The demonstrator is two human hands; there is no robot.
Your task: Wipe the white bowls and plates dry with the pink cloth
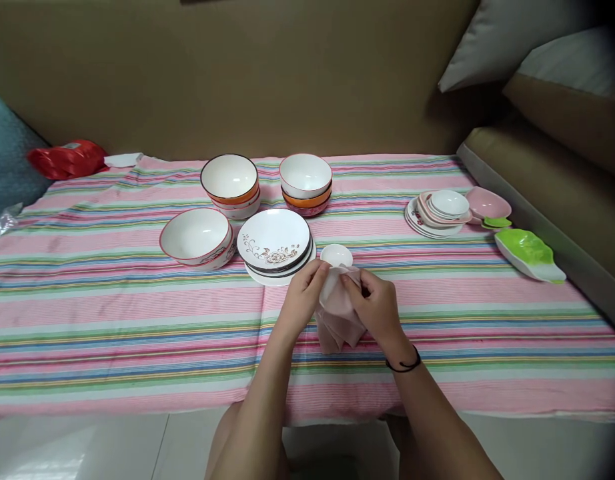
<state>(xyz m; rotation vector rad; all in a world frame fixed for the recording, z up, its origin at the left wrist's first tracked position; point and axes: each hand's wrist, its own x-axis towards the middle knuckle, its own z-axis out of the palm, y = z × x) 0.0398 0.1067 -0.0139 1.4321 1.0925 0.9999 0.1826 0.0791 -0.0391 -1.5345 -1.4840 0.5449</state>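
Observation:
Near the front middle of the cover, my left hand (305, 293) pinches the rim of a small white dish (331, 288), which the cloth partly hides. My right hand (375, 303) is closed on a thin pink cloth (340, 327), its thumb pressing the cloth against the dish. The cloth hangs down in folds below both hands. Just beyond my fingers sits another small white bowl (336, 255). To the left of it is a stack of plates (274, 239), the top one white with a brown flower pattern and dark rim.
Stacked bowls stand at the left (195, 237) and behind, in a dark-rimmed stack (229, 179) and a red-rimmed one (306, 177). Small dishes (432, 220), a pink bowl (487, 202) and a green leaf-shaped dish (527, 253) sit right on the striped cloth (137, 320).

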